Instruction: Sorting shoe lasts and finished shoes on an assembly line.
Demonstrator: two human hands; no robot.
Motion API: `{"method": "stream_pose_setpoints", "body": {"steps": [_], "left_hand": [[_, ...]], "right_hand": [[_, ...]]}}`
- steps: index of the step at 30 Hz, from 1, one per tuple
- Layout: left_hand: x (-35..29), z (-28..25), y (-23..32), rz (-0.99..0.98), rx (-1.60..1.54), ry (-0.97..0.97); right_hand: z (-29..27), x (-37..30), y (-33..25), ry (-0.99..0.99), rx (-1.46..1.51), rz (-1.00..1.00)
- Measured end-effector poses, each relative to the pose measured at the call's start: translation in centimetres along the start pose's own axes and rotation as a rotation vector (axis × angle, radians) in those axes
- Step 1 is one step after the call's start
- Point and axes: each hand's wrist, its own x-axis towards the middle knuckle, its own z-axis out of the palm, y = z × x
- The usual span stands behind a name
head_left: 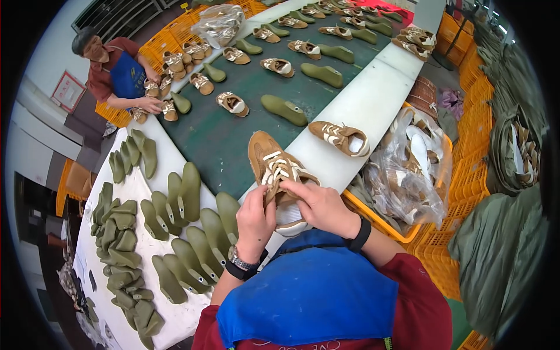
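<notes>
Your left hand [255, 221] and right hand [325, 207] gripping a tan, white-laced sneaker [263, 153], at the white edge [373, 96] of a green worktop [199, 140], orange plastic crates [470, 146] beyond.

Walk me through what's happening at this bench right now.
The person wearing the camera holds a brown-and-white sneaker near its laces and opening, with the left hand and right hand on opposite sides. Another sneaker lies just ahead to the right, on a white ledge. More shoes and green shoe forms are spread across the dark green surface. Across it, at the far left, a co-worker is handling other sneakers.
</notes>
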Motion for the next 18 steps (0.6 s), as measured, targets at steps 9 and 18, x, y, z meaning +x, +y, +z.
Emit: {"method": "stream_pose_setpoints", "body": {"steps": [9,18], "left_hand": [[0.3,-1.2,-0.6,-0.165,-0.267,0.1],[0.8,-0.9,-1.1,0.101,0.004,-0.164]], "right_hand": [[0.3,0.5,0.6,-0.188,0.049,-0.25],[0.6,1.7,-0.1,0.05,0.423,0.069]]}}
